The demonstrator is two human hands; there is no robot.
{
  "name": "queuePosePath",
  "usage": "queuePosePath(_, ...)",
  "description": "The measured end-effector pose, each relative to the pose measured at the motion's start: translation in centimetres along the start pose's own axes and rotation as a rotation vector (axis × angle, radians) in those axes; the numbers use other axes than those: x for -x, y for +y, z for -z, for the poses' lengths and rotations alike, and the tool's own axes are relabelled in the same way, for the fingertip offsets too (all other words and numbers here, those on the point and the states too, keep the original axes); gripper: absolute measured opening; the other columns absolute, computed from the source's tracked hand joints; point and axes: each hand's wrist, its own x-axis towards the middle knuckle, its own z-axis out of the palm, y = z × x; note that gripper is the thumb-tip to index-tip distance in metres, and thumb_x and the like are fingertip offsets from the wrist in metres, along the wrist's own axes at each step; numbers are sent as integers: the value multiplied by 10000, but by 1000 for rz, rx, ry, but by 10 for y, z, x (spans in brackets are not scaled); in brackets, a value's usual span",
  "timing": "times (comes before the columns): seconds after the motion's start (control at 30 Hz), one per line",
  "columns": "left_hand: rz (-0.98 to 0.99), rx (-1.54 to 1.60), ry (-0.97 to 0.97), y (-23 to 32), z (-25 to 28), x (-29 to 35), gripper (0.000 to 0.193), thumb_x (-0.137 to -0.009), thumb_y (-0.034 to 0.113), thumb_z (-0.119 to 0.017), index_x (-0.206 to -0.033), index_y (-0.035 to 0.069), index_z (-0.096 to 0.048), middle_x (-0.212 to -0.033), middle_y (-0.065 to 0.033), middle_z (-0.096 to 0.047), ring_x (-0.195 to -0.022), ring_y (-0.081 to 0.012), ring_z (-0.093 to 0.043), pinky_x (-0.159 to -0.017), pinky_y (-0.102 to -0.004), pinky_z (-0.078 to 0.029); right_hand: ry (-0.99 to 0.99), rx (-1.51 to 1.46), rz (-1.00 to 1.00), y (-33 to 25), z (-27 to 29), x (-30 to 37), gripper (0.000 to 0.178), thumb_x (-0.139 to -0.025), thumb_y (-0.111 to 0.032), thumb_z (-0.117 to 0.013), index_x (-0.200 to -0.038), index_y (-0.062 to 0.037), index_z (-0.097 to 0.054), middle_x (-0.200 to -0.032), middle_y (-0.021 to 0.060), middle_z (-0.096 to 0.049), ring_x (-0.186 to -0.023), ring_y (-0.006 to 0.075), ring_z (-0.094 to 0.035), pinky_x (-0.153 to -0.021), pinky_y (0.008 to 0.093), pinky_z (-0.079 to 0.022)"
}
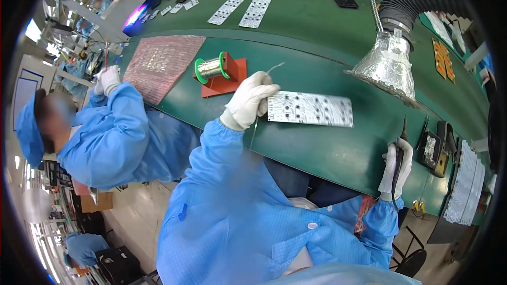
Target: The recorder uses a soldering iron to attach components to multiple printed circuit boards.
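Note:
My left hand (248, 100), in a white glove, is closed around a thin strand of solder wire (275, 67), whose ends stick out above and below the fingers. Its fingertips meet the left end of a white circuit board (310, 109) with rows of dark spots; whether they also grip the board I cannot tell. At the right, my gloved right hand (395, 171) is wrapped round a soldering iron (404, 137), its tip pointing away from me. A solder spool (212, 68) with green rims sits on a red-brown stand (237, 76) beyond my left hand.
A foil-covered fume hood (388, 66) hangs over the right side. Near the iron stands a black holder tray (430, 148); stacked white boards (465, 184) lie farther right. Pink bubble wrap (163, 66) lies left, beside a co-worker (111, 132). Two boards (256, 10) lie farther back.

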Motion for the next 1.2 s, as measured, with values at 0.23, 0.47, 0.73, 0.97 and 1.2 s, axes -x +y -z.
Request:
queuePosePath(0.23,-160,2,285,18,-8,-31,232,-874,184,-608,-947,-12,-507,-804,-118,-602,-631,-201,-634,-536,-282,-514,-23,-5,33,0,6,-2,199,-944,-157,-627,-1098,-36,-596,-855,74,-624,-655,133,-604,-599,278,-493)
queuePosePath(0.47,16,468,124,-41,-42,-112,271,-913,52,-576,-1127,-74,-469,-1102,-246,-616,-801,-329,-678,-665,-359,-590,-62,36,-7,8,3,-1,239,-957,-166,-613,-1149,-25,-593,-921,71,-621,-702,129,-589,-660,270,-489)
queuePosePath(0.73,142,457,-81,-31,-53,-77,215,-914,78,-588,-1053,17,-436,-1113,-233,-611,-646,-238,-632,-495,-297,-513,-58,36,88,6,7,-1,182,-954,-137,-608,-1105,-36,-600,-850,93,-627,-653,149,-606,-605,294,-493)
queuePosePath(0.97,144,311,-452,-37,-55,-76,169,-898,102,-583,-999,15,-479,-1044,-275,-630,-508,-170,-537,-414,-272,-412,-50,48,75,15,10,-4,202,-953,-138,-609,-1123,-30,-601,-882,87,-636,-685,144,-608,-633,287,-508)
queuePosePath(1.2,20,-36,-549,-39,-50,-52,280,-917,258,-602,-999,-3,-543,-989,-153,-688,-542,-111,-508,-443,-270,-394,-78,41,89,16,1,-2,192,-954,-133,-610,-1117,-31,-609,-881,84,-639,-678,140,-604,-631,287,-511)
